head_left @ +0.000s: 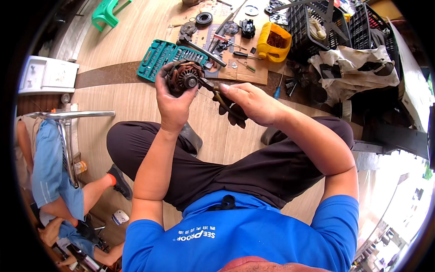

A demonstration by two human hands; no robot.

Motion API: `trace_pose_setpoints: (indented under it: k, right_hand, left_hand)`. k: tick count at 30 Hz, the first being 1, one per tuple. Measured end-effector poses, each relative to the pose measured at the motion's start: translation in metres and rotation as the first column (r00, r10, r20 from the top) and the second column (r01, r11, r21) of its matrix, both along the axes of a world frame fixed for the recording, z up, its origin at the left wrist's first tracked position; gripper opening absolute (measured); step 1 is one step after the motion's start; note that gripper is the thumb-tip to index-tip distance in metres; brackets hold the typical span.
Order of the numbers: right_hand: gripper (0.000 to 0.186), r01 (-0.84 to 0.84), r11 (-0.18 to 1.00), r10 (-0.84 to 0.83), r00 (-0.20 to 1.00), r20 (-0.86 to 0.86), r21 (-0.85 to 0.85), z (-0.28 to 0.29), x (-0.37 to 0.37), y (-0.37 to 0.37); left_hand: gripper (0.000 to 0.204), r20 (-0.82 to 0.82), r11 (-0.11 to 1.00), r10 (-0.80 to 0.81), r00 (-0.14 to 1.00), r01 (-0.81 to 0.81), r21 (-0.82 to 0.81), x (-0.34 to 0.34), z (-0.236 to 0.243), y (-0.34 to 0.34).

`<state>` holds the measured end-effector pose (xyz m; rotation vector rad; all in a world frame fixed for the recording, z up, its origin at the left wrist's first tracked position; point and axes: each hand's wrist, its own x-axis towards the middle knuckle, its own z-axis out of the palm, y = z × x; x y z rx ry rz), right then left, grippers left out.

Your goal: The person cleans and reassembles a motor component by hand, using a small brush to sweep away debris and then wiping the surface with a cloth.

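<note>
In front of me my left hand (174, 109) is closed around a motor armature (188, 75) with copper windings, its round shaft end facing up. My right hand (256, 102) grips a dark, curved metal part (232, 111) with several rounded lobes along its lower edge. A short dark piece (206, 84) bridges the gap between the armature and the right hand; what it belongs to I cannot tell. Just beyond the armature, an open teal socket set (156, 58) lies on the floor, partly hidden by my left hand.
Cardboard (253, 75) beyond my hands bears loose parts, screwdrivers and a long bar. A cut yellow jug (273, 41) holds reddish-brown bits. Black crates (312, 27) stand far right, a green stool (106, 16) far left. Another person's leg (97, 195) is at left.
</note>
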<state>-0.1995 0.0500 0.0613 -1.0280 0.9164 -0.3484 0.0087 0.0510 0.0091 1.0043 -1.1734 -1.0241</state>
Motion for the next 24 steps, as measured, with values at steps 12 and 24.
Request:
trace_pose_setpoints:
  k: [12, 24]
  right_hand:
    - [0.044, -0.012, 1.000, 0.010, 0.993, -0.121, -0.015, 0.007, -0.005, -0.004]
    - [0.046, 0.081, 0.994, -0.076, 0.995, -0.071, 0.067, 0.010, -0.002, -0.001]
  left_hand:
    - [0.065, 0.049, 0.999, -0.027, 0.998, 0.028, -0.028, -0.003, -0.006, 0.002]
    - [0.064, -0.026, 0.998, -0.042, 0.999, 0.043, 0.049, -0.004, -0.004, 0.001]
